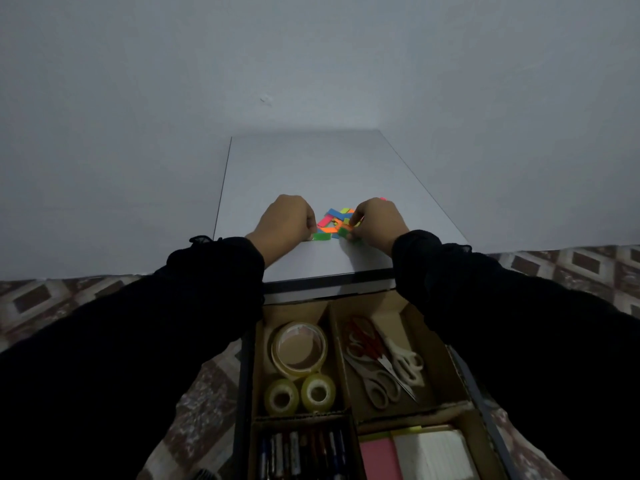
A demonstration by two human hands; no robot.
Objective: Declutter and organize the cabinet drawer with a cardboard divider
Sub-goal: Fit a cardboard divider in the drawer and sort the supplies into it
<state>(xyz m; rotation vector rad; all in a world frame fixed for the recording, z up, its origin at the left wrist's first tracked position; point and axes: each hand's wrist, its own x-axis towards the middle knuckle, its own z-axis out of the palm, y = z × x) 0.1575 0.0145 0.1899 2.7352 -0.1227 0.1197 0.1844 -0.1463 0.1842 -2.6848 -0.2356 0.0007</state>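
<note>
Paper strips (334, 221) between both hands' fingers (354, 223)

Bare cabinet top (311, 168) behind paper strips (334, 221)

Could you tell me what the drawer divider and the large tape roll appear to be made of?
The divider looks like plain brown cardboard with a matte finish: its thin walls are dull tan with raw-looking edges. The large tape roll appears to be clear glossy plastic tape wound on a brown, probably cardboard, core; the drawer floor shows through its yellowish, shiny band.
</note>
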